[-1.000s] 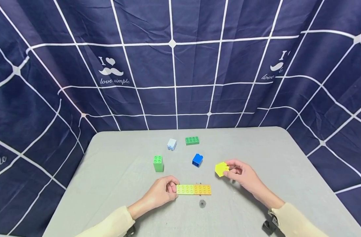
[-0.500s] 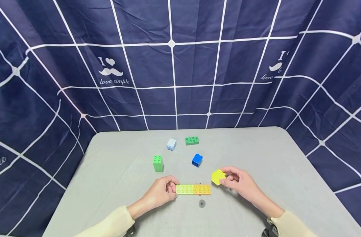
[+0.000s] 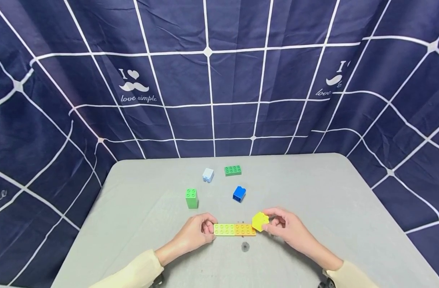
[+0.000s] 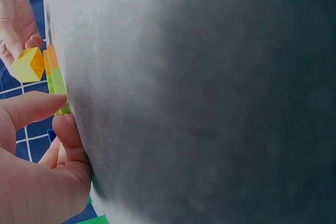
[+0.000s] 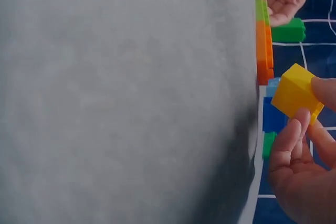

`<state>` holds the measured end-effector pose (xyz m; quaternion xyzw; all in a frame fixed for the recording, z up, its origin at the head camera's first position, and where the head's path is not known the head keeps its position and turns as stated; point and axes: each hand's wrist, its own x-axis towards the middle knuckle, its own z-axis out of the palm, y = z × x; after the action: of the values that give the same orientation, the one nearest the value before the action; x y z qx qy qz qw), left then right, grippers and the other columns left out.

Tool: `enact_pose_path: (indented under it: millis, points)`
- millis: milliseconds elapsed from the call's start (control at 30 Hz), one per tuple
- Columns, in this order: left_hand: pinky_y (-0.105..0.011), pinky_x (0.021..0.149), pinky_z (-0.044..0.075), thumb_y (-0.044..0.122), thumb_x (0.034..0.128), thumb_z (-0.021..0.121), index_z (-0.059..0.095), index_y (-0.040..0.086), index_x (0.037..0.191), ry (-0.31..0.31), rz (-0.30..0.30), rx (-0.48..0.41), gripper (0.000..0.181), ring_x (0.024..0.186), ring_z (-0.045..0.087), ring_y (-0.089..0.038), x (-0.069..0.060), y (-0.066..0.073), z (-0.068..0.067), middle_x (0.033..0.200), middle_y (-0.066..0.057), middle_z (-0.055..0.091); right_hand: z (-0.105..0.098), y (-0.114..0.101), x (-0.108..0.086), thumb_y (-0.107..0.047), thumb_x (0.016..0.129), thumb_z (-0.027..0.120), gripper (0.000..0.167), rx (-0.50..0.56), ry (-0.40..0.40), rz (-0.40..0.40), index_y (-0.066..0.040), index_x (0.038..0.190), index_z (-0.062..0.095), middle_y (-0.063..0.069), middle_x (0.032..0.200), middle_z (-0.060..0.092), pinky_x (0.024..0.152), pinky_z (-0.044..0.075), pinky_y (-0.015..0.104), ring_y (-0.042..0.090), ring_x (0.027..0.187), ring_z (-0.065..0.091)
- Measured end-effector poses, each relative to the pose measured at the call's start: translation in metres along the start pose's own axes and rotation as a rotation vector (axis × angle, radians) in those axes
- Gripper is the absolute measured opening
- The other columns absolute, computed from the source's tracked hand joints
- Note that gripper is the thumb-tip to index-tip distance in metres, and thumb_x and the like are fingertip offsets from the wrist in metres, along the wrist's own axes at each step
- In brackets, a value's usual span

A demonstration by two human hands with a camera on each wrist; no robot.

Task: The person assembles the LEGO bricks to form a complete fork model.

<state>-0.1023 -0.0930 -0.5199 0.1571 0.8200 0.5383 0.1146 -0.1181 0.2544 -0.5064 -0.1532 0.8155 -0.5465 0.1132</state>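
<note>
On the grey table a lime-green building brick (image 3: 224, 229) lies end to end with an orange brick (image 3: 243, 229), their studs facing up. My left hand (image 3: 196, 231) pinches the lime brick's left end between thumb and fingers. Above the orange brick's right end, my right hand (image 3: 287, 227) holds a tilted yellow brick (image 3: 260, 222) between thumb and fingertips. In the right wrist view the yellow brick (image 5: 296, 94) is held off the table, apart from the orange brick (image 5: 263, 51). The underside of the yellow brick cannot be seen from the head.
Behind the row stand an upright green brick (image 3: 192, 199) and a blue brick (image 3: 239, 194). Farther back lie a light blue brick (image 3: 208, 175) and a flat dark green brick (image 3: 233, 171). A navy checked curtain (image 3: 237, 80) hangs beyond the table (image 3: 133, 208).
My right hand has brought the yellow brick left and nearer to me, from beyond the row to over the orange brick's right end. My left hand has stayed on the lime brick.
</note>
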Motion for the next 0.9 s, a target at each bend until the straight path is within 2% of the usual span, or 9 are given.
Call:
enact_pose_path:
  millis: [300, 500, 900]
  points:
    - [-0.02, 0.066, 0.047, -0.012, 0.0802, 0.079, 0.072, 0.0, 0.106, 0.009, 0.004, 0.018, 0.029, 0.073, 0.057, -0.007, 0.0, 0.0, 0.0, 0.082, 0.002, 0.064, 0.005, -0.004, -0.001, -0.009, 0.094, 0.085, 0.042, -0.007, -0.003, -0.024, 0.005, 0.13, 0.068, 0.003, 0.079, 0.062, 0.055, 0.043, 0.022, 0.008, 0.066, 0.053]
    - [-0.02, 0.066, 0.047, -0.012, 0.0807, 0.079, 0.072, -0.001, 0.106, 0.002, -0.004, 0.013, 0.028, 0.074, 0.057, -0.008, 0.0, 0.002, 0.0, 0.082, 0.001, 0.063, 0.009, -0.006, 0.0, -0.013, 0.093, 0.088, 0.037, -0.061, -0.007, -0.039, -0.002, 0.125, 0.073, 0.001, 0.079, 0.06, 0.057, 0.043, 0.023, 0.008, 0.066, 0.051]
    - [-0.02, 0.066, 0.046, -0.012, 0.0811, 0.079, 0.072, 0.0, 0.106, 0.008, -0.013, 0.013, 0.028, 0.074, 0.057, -0.008, 0.0, 0.002, -0.001, 0.082, 0.001, 0.063, 0.013, -0.008, 0.002, -0.018, 0.089, 0.092, 0.036, -0.163, 0.004, -0.077, -0.01, 0.12, 0.077, 0.001, 0.083, 0.062, 0.061, 0.046, 0.024, 0.01, 0.07, 0.055]
